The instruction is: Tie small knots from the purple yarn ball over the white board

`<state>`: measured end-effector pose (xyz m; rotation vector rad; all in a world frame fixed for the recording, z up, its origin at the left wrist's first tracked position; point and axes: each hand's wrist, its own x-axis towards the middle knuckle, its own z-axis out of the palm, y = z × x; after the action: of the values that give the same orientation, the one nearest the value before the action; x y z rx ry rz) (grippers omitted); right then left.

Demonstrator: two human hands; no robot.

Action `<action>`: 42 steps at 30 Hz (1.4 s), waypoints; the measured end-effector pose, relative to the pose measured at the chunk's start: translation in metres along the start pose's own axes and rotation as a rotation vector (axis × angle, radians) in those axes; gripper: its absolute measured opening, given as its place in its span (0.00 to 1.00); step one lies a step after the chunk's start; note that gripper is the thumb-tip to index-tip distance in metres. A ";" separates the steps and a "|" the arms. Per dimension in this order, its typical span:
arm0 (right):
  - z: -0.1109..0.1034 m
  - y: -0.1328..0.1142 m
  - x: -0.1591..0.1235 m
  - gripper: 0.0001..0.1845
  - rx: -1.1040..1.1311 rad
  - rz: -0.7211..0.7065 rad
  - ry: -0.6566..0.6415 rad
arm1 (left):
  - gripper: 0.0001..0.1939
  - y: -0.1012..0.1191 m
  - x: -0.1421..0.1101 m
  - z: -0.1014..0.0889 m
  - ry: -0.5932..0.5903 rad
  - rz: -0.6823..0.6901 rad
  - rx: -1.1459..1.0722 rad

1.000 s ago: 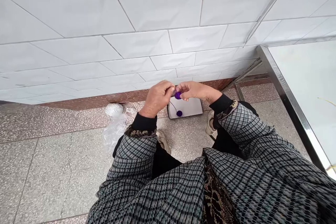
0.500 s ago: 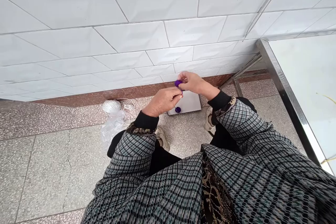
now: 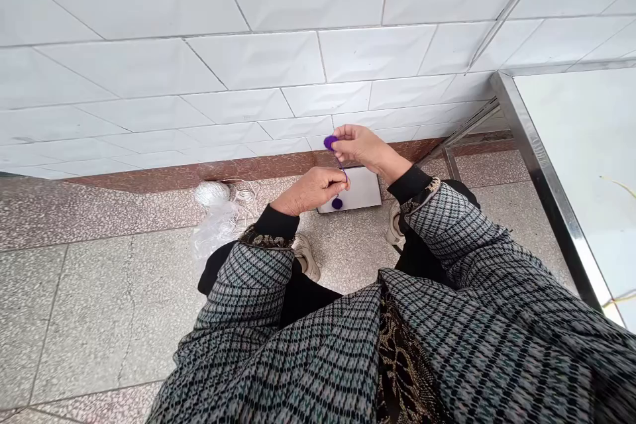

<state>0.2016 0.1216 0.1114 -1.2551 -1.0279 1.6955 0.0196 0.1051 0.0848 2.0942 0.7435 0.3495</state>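
Note:
Between the fingers of my right hand point(image 3: 360, 146) is a small purple ball of yarn point(image 3: 330, 142). A purple strand point(image 3: 342, 164) runs from it down to my left hand point(image 3: 315, 190), whose thumb and forefinger pinch it. Below the left fingertips a second purple ball point(image 3: 336, 203) shows against a white rectangular board or box point(image 3: 360, 189) on the floor. Whether that second ball hangs from the strand or rests on the white surface, I cannot tell.
On the floor to the left lie a ball of white yarn point(image 3: 211, 193), loose white strands point(image 3: 247, 193) and a clear plastic bag point(image 3: 213, 228). A metal-edged table point(image 3: 541, 165) stands at the right. The white tiled wall point(image 3: 268, 56) rises directly ahead.
My right hand has moved up and slightly left with the yarn ball, away from my left hand. More of the purple strand now shows between the hands.

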 end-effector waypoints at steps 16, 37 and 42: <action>-0.007 -0.006 -0.004 0.11 0.123 -0.043 -0.134 | 0.12 -0.004 -0.001 -0.017 0.152 -0.164 0.031; -0.009 -0.001 -0.001 0.14 0.047 0.035 -0.080 | 0.13 -0.006 0.004 -0.008 0.063 -0.068 0.050; -0.007 0.005 0.002 0.18 -0.397 0.018 0.037 | 0.12 0.001 0.000 -0.014 0.199 -0.008 0.071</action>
<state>0.2074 0.1226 0.1053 -1.5406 -1.3805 1.5192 0.0126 0.1136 0.0934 2.1425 0.8926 0.5404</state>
